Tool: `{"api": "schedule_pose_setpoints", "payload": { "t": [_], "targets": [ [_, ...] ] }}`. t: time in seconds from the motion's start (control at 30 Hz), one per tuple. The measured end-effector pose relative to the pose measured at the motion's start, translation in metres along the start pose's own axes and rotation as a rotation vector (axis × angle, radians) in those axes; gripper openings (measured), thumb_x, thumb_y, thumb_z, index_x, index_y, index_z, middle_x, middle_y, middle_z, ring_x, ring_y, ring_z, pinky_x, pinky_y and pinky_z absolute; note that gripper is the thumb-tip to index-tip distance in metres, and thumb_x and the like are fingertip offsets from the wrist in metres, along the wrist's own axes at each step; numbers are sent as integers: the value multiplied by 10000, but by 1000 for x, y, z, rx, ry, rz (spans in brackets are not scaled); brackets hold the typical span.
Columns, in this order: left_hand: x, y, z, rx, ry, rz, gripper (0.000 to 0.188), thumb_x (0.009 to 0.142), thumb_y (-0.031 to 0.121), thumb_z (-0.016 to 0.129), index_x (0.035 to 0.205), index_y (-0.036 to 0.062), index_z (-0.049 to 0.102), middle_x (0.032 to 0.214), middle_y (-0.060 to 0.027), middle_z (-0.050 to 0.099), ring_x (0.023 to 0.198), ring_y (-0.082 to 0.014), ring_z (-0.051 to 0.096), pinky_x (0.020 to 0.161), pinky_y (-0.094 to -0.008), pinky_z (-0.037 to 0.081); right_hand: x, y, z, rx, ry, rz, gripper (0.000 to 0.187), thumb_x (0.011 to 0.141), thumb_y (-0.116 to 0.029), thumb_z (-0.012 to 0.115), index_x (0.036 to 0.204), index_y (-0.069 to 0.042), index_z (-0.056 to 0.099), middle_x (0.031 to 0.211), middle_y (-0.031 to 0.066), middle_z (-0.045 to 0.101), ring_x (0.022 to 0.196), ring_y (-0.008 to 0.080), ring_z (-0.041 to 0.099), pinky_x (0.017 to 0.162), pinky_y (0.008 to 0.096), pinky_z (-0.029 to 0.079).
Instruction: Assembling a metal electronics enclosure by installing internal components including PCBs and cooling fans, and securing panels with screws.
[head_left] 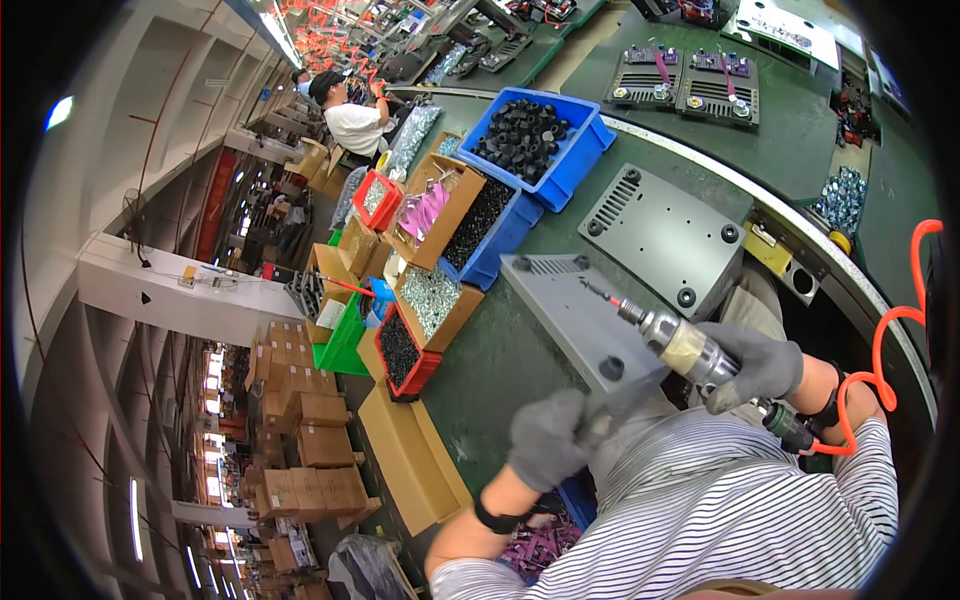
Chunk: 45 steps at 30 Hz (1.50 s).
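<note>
My left hand, in a grey glove, is closed on the near corner of a grey metal casing. The casing is tilted, with black round feet at its corners and a slotted strip at its far end. In my gloved right hand is a pneumatic screwdriver, its bit pointing left above the casing without visible contact. An orange coiled air hose runs from the tool's rear. Beyond, a second grey casing lies flat on the green bench with black feet at its corners.
Left of the casings stand a blue bin of black rubber feet, a red bin of dark small parts and a cardboard box of silvery screws. Across a metal rail, slotted plates with boards lie. A person sits farther off.
</note>
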<state>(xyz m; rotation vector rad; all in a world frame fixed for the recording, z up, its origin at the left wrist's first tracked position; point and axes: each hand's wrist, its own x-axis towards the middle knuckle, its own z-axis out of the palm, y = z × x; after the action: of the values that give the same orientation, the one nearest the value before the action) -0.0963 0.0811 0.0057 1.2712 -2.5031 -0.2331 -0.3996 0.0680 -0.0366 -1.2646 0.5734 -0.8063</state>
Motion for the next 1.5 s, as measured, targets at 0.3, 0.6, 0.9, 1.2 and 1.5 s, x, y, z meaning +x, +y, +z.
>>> {"api": "schedule_pose_setpoints", "payload": {
  "t": [0.3, 0.6, 0.9, 1.2, 1.5],
  "targets": [
    [92, -9, -26, 168, -232, -192, 347, 890, 409, 595, 927, 64, 588, 852, -198, 645, 815, -392, 636, 690, -483, 492, -24, -29, 0, 101, -57, 118, 879, 617, -227, 885, 1349, 36, 476, 880, 18, 593, 721, 81, 562, 642, 247, 481],
    [105, -7, -22, 203, -371, -253, 428, 933, 469, 523, 942, 42, 548, 865, -200, 672, 838, -384, 670, 721, -482, 525, -28, -24, 5, -112, 33, 215, 767, 652, -196, 866, 1300, 15, 513, 905, 50, 623, 788, 129, 600, 714, 286, 515],
    [104, -11, -20, 213, -350, -198, 410, 940, 449, 517, 958, 40, 545, 875, -211, 664, 824, -390, 666, 725, -483, 527, -20, -25, 4, -84, 5, 264, 728, 687, -202, 858, 1288, 27, 516, 946, 56, 622, 828, 125, 581, 747, 288, 504],
    [105, -13, -20, 266, -340, -153, 380, 926, 419, 545, 956, 40, 540, 866, -204, 662, 808, -392, 662, 711, -486, 527, -13, -39, 11, -13, 71, 297, 669, 691, -233, 848, 1233, 26, 554, 880, 22, 600, 746, 100, 551, 677, 260, 473],
    [107, -10, -25, 269, -388, -183, 406, 913, 445, 556, 969, 42, 546, 898, -201, 669, 842, -390, 663, 718, -477, 520, -8, -51, 15, -195, 45, 362, 651, 699, -218, 836, 1217, 37, 536, 900, 40, 611, 807, 127, 583, 730, 287, 512]
  ]
}}
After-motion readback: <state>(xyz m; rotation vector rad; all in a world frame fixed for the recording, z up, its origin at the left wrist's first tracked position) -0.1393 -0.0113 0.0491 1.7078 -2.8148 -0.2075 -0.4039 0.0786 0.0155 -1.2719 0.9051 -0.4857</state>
